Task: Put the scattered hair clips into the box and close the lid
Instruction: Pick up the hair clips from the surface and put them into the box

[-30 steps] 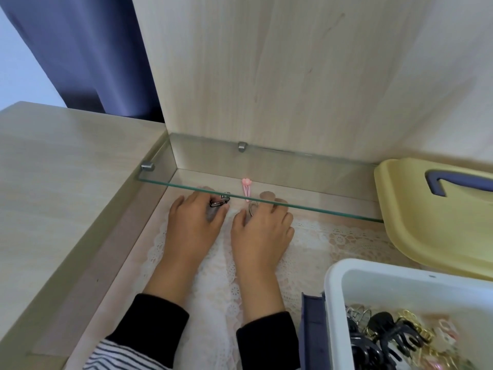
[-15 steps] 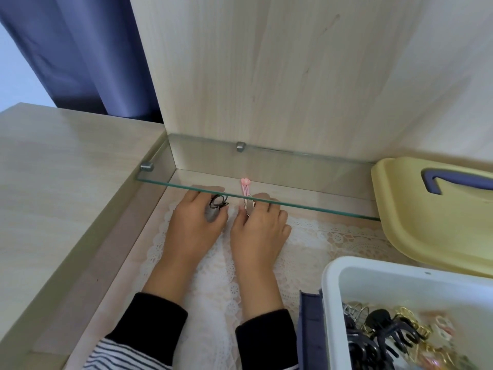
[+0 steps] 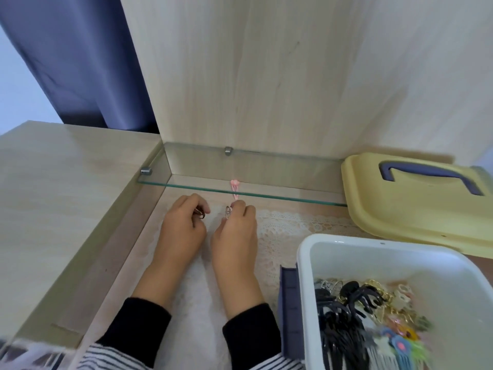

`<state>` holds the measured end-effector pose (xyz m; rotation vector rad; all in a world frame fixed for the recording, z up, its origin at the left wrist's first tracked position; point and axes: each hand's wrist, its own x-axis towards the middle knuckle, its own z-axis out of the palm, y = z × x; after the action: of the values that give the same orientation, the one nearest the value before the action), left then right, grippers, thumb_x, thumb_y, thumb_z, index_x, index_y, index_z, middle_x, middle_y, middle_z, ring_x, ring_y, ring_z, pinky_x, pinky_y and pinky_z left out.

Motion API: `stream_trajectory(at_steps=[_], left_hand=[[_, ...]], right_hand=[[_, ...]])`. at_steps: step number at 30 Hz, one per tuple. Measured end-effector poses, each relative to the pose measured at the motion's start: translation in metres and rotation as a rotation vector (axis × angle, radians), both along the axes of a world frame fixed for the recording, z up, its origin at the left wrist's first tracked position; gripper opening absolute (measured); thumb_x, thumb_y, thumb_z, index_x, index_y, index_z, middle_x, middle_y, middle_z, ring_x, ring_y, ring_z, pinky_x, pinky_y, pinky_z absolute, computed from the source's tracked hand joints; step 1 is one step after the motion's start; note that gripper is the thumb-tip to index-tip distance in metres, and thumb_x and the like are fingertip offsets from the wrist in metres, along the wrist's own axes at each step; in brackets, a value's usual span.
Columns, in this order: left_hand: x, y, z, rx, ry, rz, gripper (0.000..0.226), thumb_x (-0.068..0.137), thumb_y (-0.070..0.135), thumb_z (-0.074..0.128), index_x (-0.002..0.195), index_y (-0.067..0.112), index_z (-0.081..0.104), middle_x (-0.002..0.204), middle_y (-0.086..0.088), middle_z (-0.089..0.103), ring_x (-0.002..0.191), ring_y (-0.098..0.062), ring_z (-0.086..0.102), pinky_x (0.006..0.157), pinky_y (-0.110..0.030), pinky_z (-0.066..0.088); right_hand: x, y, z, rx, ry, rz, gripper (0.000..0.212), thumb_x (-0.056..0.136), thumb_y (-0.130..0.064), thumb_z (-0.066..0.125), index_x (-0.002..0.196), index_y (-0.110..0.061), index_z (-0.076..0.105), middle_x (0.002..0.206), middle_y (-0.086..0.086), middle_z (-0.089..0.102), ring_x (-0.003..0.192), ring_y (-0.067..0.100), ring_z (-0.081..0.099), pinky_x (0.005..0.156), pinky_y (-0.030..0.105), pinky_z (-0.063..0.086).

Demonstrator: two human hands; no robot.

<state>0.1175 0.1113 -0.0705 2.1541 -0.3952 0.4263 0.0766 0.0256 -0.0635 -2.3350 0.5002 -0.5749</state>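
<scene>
My left hand (image 3: 182, 228) sits just left of the frame's centre, fingers curled in, thumb and forefinger pinching a small dark metal hair clip (image 3: 199, 212). My right hand (image 3: 234, 233) is just beside it, fingers also curled, pinching a thin silver snap clip (image 3: 229, 211) that stands upright at my fingertips. Both hands hover low over the white lace mat (image 3: 293, 228), near the front edge of the clear glass shelf (image 3: 266, 166).

Just above my right fingertips a pink snap clip with a heart-shaped end (image 3: 235, 187) lies across that glass edge. I cannot tell whether it rests on the glass or beneath it.

The white plastic box (image 3: 304, 252) fills the lower right of the frame, open, with a heap of black claw clips, gold clips and coloured clips (image 3: 354, 303) inside. A navy latch (image 3: 288, 303) hangs on its left wall. The pale yellow lid with a blue-grey handle (image 3: 400, 214) lies at the right, behind the box and apart from it.
</scene>
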Motion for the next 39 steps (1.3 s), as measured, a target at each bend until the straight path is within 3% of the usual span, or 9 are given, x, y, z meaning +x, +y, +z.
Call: stream_trajectory(at_steps=[6, 15, 18, 22, 25, 28, 31, 34, 39], left_hand=[[-0.044, 0.012, 0.008, -0.110, 0.153, 0.113, 0.031, 0.077, -0.014, 0.042, 0.075, 0.015, 0.055, 0.080, -0.002, 0.057, 0.079, -0.014, 0.053, 0.068, -0.023, 0.040], [-0.095, 0.007, 0.067, -0.381, 0.141, 0.121, 0.026, 0.088, -0.008, 0.035, 0.082, 0.006, 0.055, 0.076, -0.004, 0.054, 0.068, -0.007, 0.050, 0.068, -0.028, 0.043], [-0.103, -0.008, 0.090, -0.467, 0.128, 0.087, 0.030, 0.089, -0.008, 0.036, 0.083, 0.014, 0.054, 0.079, 0.001, 0.055, 0.068, -0.003, 0.054, 0.071, -0.023, 0.046], [-0.114, -0.034, 0.115, -0.535, 0.110, -0.098, 0.038, 0.087, -0.014, 0.046, 0.082, 0.023, 0.054, 0.075, 0.009, 0.061, 0.072, -0.005, 0.060, 0.073, -0.024, 0.052], [-0.125, -0.057, 0.129, -0.483, 0.179, -0.277, 0.036, 0.086, -0.016, 0.048, 0.073, 0.015, 0.062, 0.070, 0.008, 0.064, 0.071, -0.006, 0.062, 0.070, -0.016, 0.053], [-0.130, -0.078, 0.134, -0.466, 0.355, -0.360, 0.040, 0.088, -0.012, 0.047, 0.066, 0.013, 0.067, 0.070, 0.003, 0.066, 0.073, -0.009, 0.063, 0.074, -0.017, 0.054], [-0.132, -0.094, 0.133, -0.433, 0.544, -0.366, 0.038, 0.090, -0.007, 0.047, 0.068, 0.014, 0.070, 0.072, -0.003, 0.066, 0.077, -0.015, 0.064, 0.077, -0.021, 0.056], [-0.135, -0.103, 0.131, -0.120, 0.546, -0.427, 0.025, 0.087, 0.001, 0.059, 0.082, 0.023, 0.071, 0.085, -0.015, 0.069, 0.073, -0.017, 0.057, 0.072, -0.029, 0.048], [-0.141, -0.121, 0.124, 0.333, 0.471, -0.511, 0.032, 0.087, 0.001, 0.054, 0.088, 0.033, 0.059, 0.085, 0.005, 0.060, 0.070, -0.005, 0.055, 0.061, -0.016, 0.044]], right_hand=[[-0.033, 0.016, 0.019, 0.039, 0.144, 0.065, 0.038, 0.091, -0.003, 0.044, 0.127, -0.012, 0.033, 0.110, 0.007, 0.045, 0.080, 0.023, 0.054, 0.060, 0.027, 0.034], [-0.086, 0.017, 0.073, 0.046, -0.078, 0.302, 0.032, 0.092, 0.004, 0.043, 0.122, -0.007, 0.041, 0.112, 0.008, 0.043, 0.084, 0.019, 0.053, 0.066, 0.023, 0.041], [-0.108, -0.002, 0.100, 0.017, -0.180, 0.370, 0.029, 0.088, 0.004, 0.045, 0.116, -0.002, 0.048, 0.108, 0.012, 0.044, 0.073, 0.019, 0.044, 0.059, 0.018, 0.031], [-0.130, -0.049, 0.136, 0.008, -0.161, 0.468, 0.035, 0.089, 0.005, 0.041, 0.120, -0.002, 0.055, 0.111, 0.017, 0.050, 0.099, 0.030, 0.051, 0.079, 0.026, 0.042], [-0.141, -0.099, 0.151, 0.068, -0.018, 0.499, 0.034, 0.094, -0.008, 0.047, 0.124, -0.020, 0.057, 0.116, 0.000, 0.056, 0.101, 0.011, 0.051, 0.078, 0.010, 0.034], [-0.146, -0.142, 0.153, 0.133, 0.079, 0.460, 0.022, 0.091, -0.015, 0.057, 0.110, -0.025, 0.062, 0.091, -0.012, 0.058, 0.084, 0.011, 0.059, 0.065, 0.015, 0.039], [-0.149, -0.178, 0.143, 0.210, 0.169, 0.424, 0.013, 0.087, -0.016, 0.065, 0.097, -0.024, 0.064, 0.082, -0.006, 0.065, 0.073, 0.009, 0.063, 0.061, 0.019, 0.042], [-0.152, -0.196, 0.133, 0.145, 0.308, 0.430, 0.014, 0.083, -0.023, 0.071, 0.095, -0.021, 0.065, 0.086, -0.003, 0.067, 0.071, 0.006, 0.060, 0.060, 0.017, 0.045], [-0.150, -0.194, 0.108, 0.002, 0.417, 0.440, 0.014, 0.082, -0.018, 0.070, 0.096, -0.018, 0.070, 0.087, -0.006, 0.066, 0.079, 0.008, 0.061, 0.071, 0.019, 0.048]])
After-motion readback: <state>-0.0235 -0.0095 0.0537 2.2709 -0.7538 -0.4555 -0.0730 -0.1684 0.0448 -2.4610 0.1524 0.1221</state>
